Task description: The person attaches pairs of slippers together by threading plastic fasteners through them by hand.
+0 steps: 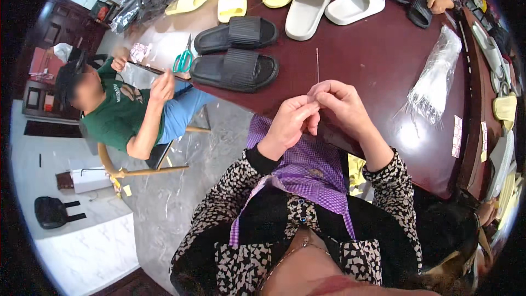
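Observation:
My left hand and my right hand meet fingertip to fingertip over the near edge of the table, both closed in a pinch. From between them a thin, pale strand sticks up; most of it and whatever it joins are hidden by the fingers. Ahead and to the left lies a pair of black ribbed slide sandals, side by side. Beyond my hands is a pair of white slides. To the right rests a clear bag of fine white strings.
Yellow slides lie on the table's far left. Teal-handled scissors lie by the left edge. A person in a green shirt sits at left. Another person's hands work on black slides at far right. Printed sticker strips lie at right.

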`<control>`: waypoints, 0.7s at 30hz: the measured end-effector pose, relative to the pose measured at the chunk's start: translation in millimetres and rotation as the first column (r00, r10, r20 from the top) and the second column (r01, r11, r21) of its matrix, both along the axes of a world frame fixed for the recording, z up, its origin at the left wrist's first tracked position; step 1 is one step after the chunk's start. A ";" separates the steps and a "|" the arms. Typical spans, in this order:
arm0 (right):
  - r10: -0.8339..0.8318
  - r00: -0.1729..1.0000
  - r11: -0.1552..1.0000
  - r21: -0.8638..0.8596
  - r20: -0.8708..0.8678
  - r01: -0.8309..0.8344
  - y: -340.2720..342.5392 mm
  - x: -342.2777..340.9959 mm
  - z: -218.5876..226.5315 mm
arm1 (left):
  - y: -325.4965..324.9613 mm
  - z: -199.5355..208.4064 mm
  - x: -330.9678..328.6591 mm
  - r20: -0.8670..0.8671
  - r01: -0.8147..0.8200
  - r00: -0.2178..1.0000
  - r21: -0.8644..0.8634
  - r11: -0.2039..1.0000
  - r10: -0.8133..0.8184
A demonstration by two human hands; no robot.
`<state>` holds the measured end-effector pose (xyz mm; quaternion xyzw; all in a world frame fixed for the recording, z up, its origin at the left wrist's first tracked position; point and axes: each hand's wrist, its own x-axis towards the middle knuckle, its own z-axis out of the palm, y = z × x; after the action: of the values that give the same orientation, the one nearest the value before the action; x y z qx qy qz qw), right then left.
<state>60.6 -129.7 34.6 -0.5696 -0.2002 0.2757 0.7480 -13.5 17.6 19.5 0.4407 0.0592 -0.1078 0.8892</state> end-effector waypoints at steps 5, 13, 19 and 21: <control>-0.177 0.976 0.959 0.201 -0.129 0.200 -15.9 25.4 -19.8 | 18.8 5.8 16.1 0.337 -0.313 0.933 0.591 0.744 0.125; -0.156 0.943 0.890 0.372 -0.293 0.263 -22.2 48.6 -1.8 | 232.6 4.5 61.7 0.586 -0.620 0.777 0.644 -0.448 -0.231; -0.232 0.913 0.914 0.245 -0.336 0.323 -24.6 35.3 -6.3 | 247.5 -22.9 104.2 0.425 -0.526 0.847 0.759 -0.384 -0.320; -0.209 0.927 0.908 0.291 -0.313 0.303 -33.4 36.4 -13.3 | 223.4 -24.2 118.8 0.419 -0.518 0.845 0.796 -0.312 -0.333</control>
<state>97.0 -163.1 21.4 -0.4120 -0.0612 0.2127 0.8839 105.2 241.0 -4.7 0.9699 -0.0784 0.1862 0.1358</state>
